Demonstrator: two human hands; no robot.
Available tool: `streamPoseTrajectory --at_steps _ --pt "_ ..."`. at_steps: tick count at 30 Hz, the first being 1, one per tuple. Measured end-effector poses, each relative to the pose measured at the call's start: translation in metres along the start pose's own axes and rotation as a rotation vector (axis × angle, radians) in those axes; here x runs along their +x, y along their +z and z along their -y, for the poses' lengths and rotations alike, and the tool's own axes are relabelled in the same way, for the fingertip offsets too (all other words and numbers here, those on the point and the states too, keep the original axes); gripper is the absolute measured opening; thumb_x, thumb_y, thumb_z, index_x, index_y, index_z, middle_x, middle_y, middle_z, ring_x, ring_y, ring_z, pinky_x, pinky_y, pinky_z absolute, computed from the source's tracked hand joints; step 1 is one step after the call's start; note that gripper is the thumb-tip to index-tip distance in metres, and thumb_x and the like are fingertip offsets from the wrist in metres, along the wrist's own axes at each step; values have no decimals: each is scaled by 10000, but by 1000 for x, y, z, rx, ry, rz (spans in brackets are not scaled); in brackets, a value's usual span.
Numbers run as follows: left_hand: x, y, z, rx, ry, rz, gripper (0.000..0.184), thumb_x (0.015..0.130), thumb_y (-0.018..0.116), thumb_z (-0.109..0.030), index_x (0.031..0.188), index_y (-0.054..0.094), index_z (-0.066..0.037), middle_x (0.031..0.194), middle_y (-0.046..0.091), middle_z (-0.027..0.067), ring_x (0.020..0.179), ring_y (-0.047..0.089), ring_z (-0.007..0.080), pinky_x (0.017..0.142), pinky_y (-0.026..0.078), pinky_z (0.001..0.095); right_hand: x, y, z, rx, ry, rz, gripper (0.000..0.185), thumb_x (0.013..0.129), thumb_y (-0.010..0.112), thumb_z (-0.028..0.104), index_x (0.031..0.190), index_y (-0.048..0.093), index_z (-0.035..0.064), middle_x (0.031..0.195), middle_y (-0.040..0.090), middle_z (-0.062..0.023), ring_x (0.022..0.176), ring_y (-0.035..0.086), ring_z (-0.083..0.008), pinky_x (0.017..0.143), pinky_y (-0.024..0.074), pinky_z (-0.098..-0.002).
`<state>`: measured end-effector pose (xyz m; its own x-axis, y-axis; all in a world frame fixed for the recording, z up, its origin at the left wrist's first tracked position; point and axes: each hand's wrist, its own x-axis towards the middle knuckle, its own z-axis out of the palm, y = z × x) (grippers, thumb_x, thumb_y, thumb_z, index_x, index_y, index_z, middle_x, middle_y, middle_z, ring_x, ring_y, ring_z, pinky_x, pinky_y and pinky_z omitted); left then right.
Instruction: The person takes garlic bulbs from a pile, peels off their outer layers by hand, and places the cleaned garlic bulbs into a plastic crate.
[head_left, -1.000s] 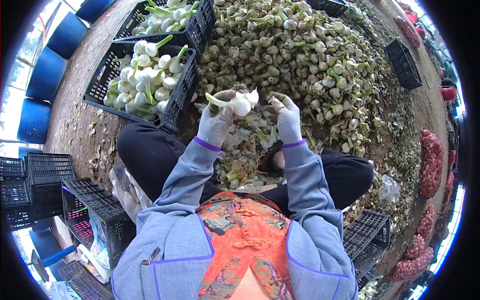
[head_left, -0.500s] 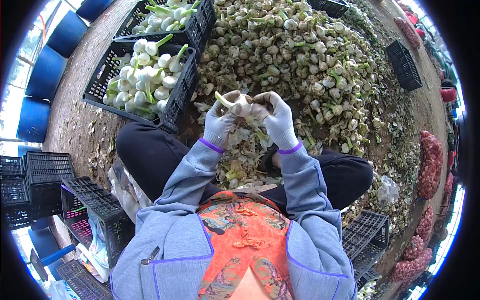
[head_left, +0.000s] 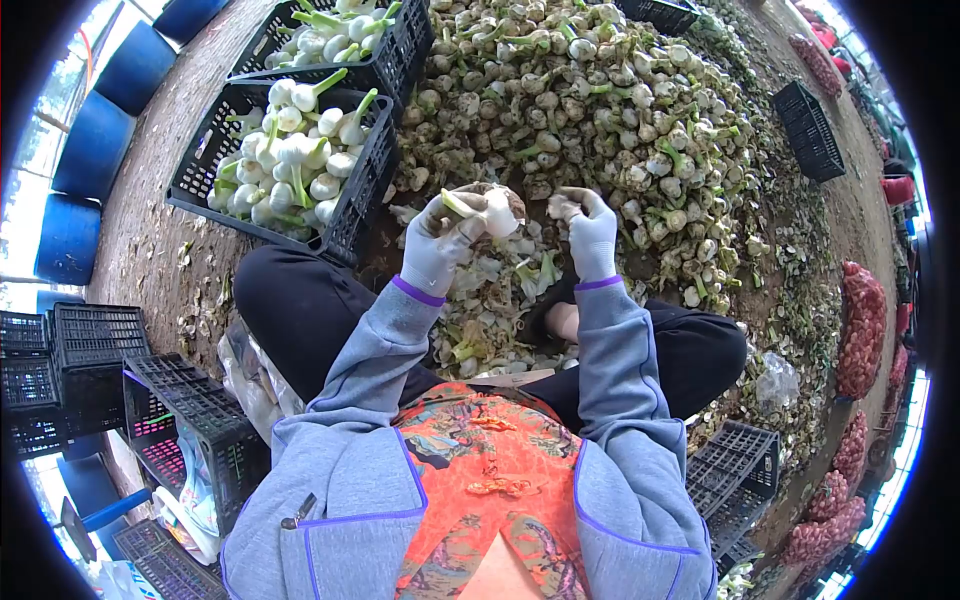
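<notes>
My left hand (head_left: 436, 243), in a soiled white glove, grips a garlic bulb (head_left: 501, 216) by its pale green stem end. The bulb is mostly white, with a brown root side facing right. Apart from it, to the right, my gloved right hand (head_left: 588, 228) has its fingers curled together; whatever they pinch, if anything, is too small to make out. Stripped garlic skins (head_left: 480, 325) lie on the ground below both hands. Just beyond them rises a big heap of dirty, untrimmed garlic (head_left: 560, 110).
Clean white garlic fills a black crate (head_left: 358, 215) at the left, with another filled crate (head_left: 400, 55) behind it. Further black crates stand at the lower left (head_left: 170, 385), lower right (head_left: 735, 465) and far right (head_left: 808, 130). Red net sacks (head_left: 862, 330) line the right side.
My right hand has moved right, away from the bulb. In my left hand the bulb has turned, showing more of its brown root side.
</notes>
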<state>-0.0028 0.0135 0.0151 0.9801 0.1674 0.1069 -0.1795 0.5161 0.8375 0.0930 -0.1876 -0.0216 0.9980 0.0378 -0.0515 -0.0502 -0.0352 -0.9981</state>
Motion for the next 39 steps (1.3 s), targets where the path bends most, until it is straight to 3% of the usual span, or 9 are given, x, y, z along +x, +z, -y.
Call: streamPoseTrajectory --at_steps 4,8,11,14,23,24,29,32,39 --pt "1 4 9 57 -8 -62 278 853 682 -34 1121 613 -5 1131 631 70 989 606 133 874 499 267 -31 23 54 96 -37 366 353 915 599 97 1229 556 -59 1119 640 -96 986 600 -131 877 472 -241" --pt "0 7 2 103 21 -90 272 860 680 -48 1120 608 -5 1161 613 76 1012 596 140 891 489 278 -40 33 66 162 12 395 361 898 615 63 1229 553 -65 1118 640 -104 994 604 -131 856 493 -245" --pt "0 1 10 195 104 -73 256 865 677 -52 1107 609 -4 1165 607 76 1012 594 144 892 489 280 -43 39 67 224 -4 378 331 886 628 51 1192 581 -67 1083 653 -106 962 615 -128 838 506 -244" --pt "-1 0 13 243 119 -55 236 866 677 -54 1087 612 -7 1139 611 67 995 598 143 877 496 278 -40 41 53 9 -137 253 255 863 648 59 1095 639 -47 926 691 -79 790 627 -98 689 514 -233" --pt "-4 -1 15 -36 -69 25 241 885 672 -126 1100 606 -41 1116 629 42 947 614 123 828 523 269 -33 36 36 34 73 163 233 906 569 56 1121 633 -9 916 679 -68 809 630 -114 739 503 -226" --pt "-3 0 16 -42 -44 -15 245 883 675 -124 1105 607 -44 1122 629 43 943 614 122 821 524 268 -29 41 29 -40 -148 132 249 911 576 64 1148 617 1 1010 663 -76 887 617 -111 779 495 -233" --pt "3 -9 24 -26 -35 -161 258 877 681 -109 1113 611 -34 1112 635 56 952 614 122 831 515 265 -38 33 56 213 -79 192 277 850 645 25 1125 623 -1 1038 651 -89 917 624 -139 802 498 -259" --pt "1 -2 21 21 -46 -164 255 871 687 -101 1106 614 -32 1096 642 58 945 612 119 839 506 258 -46 39 65 -314 -530 135 162 774 682 -16 935 666 -2 879 631 -106 804 642 -198 725 509 -279" --pt "0 -3 16 129 44 10 205 857 675 -39 1056 630 -19 1144 627 62 964 596 117 868 479 263 -36 40 44 -108 -289 -33 55 821 624 -30 871 624 -7 788 647 -96 717 630 -161 667 501 -265"
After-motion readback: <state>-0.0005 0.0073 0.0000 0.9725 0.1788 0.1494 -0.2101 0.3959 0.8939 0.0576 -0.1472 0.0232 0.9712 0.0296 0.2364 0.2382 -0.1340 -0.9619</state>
